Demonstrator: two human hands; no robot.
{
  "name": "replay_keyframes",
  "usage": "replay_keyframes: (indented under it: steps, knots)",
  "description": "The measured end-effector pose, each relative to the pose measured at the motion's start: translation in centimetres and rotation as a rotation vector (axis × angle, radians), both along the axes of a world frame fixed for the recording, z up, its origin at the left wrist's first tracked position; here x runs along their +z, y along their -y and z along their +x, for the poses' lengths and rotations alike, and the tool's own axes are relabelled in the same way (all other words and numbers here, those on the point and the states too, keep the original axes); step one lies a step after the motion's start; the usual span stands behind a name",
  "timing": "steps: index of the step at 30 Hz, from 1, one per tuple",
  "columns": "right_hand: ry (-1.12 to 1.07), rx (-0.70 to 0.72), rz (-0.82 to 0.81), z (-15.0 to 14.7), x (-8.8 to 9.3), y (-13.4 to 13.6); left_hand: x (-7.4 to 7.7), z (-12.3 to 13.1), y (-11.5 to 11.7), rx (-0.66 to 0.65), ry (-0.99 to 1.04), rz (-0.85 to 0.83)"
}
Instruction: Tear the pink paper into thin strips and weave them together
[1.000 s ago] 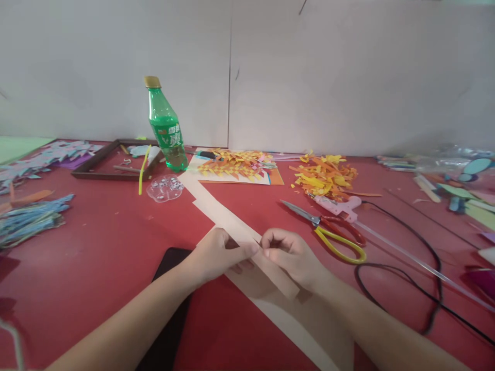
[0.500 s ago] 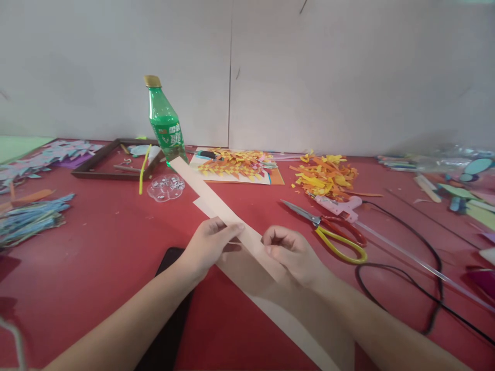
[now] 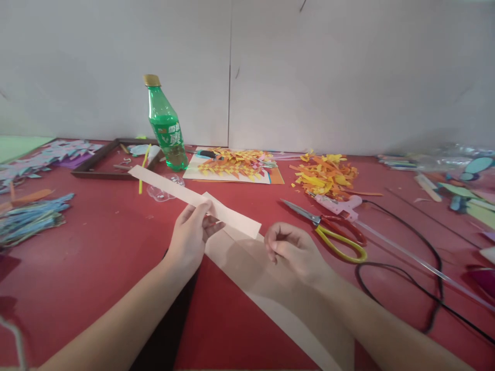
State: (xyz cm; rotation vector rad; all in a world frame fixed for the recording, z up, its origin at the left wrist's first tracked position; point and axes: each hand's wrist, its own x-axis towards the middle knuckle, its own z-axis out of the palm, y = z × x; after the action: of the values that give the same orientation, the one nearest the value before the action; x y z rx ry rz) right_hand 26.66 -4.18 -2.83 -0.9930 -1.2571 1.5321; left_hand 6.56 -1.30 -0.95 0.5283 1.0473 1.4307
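Observation:
My left hand (image 3: 191, 232) pinches a long pale pink paper strip (image 3: 235, 219) near its middle and holds it lifted above the red table (image 3: 96, 232), its far end pointing left toward the brown frame. My right hand (image 3: 292, 250) rests with curled fingers on the wide pale pink sheet (image 3: 270, 299) that lies diagonally under both hands; nothing shows between its fingers. The strip's right end hangs free just left of my right hand.
Red-and-yellow scissors (image 3: 334, 232) lie right of my right hand. A green bottle (image 3: 165, 126), a brown frame (image 3: 102, 162), a woven orange-yellow piece (image 3: 235, 165), a scrap pile (image 3: 325, 175), a glue gun (image 3: 342, 206) with black cable (image 3: 421, 283), and a dark phone (image 3: 170, 319) surround the hands.
The strip has come away from the wide sheet. My left hand swung it up and to the left, and my right hand let go of it.

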Motion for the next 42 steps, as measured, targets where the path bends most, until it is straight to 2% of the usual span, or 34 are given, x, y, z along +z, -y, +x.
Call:
replay_keyframes:
  steps: [1, 3, 9, 12, 14, 15, 17, 18, 20, 23, 26, 28, 31, 36, 42]
  knots:
    - [-0.016, -0.003, -0.004, 0.0, 0.0, 0.0, 0.0, -0.1, -0.1, -0.002, -0.001, -0.009]
    - [-0.040, -0.021, -0.016, 0.0, 0.1, 0.0, 0.1, 0.0, 0.1, -0.104, -0.064, -0.030]
    - [-0.047, -0.026, -0.046, -0.4, 0.1, 0.0, 0.6, 0.5, 1.5, -0.635, -0.413, 0.074]
    - [-0.088, 0.031, -0.091, -0.5, -0.1, 0.1, 1.0, 0.4, 2.0, -1.032, -0.512, 0.112]
    - [-0.075, 0.050, -0.111, -0.6, -0.1, 0.2, 1.2, 0.3, 2.3, -1.251, -0.553, 0.112]
    - [-0.057, 0.043, -0.114, -0.6, -0.1, 0.3, 1.3, 0.2, 2.4, -1.323, -0.571, 0.103]
    - [-0.015, 0.000, -0.105, -0.5, 0.1, 0.4, 1.2, 0.2, 2.5, -1.387, -0.590, 0.093]
    - [0.010, -0.028, -0.098, -0.4, 0.2, 0.4, 1.1, 0.2, 2.5, -1.375, -0.589, 0.099]
    - [0.078, -0.076, -0.071, -0.2, 0.5, 0.4, 0.8, 0.3, 2.5, -1.256, -0.581, 0.125]
    - [0.201, -0.078, -0.014, 0.0, 0.8, 0.4, 0.4, 0.5, 2.1, -0.911, -0.560, 0.139]
    - [0.287, 0.010, 0.065, 0.1, 0.8, 0.4, 0.2, 0.4, 1.3, -0.529, -0.431, 0.100]
    - [0.296, 0.072, 0.106, 0.0, 0.6, 0.4, 0.2, 0.2, 0.9, -0.370, -0.333, 0.096]
    - [0.301, 0.153, 0.161, 0.0, 0.2, 0.4, 0.2, 0.0, 0.5, -0.322, -0.260, 0.084]
    - [0.350, 0.258, 0.239, 0.2, 0.0, 0.6, -0.2, 0.0, 0.6, -0.395, -0.310, 0.078]
    - [0.191, 0.209, 0.136, 0.1, 0.4, 0.7, 0.0, 0.0, 0.9, -0.430, -0.330, 0.135]
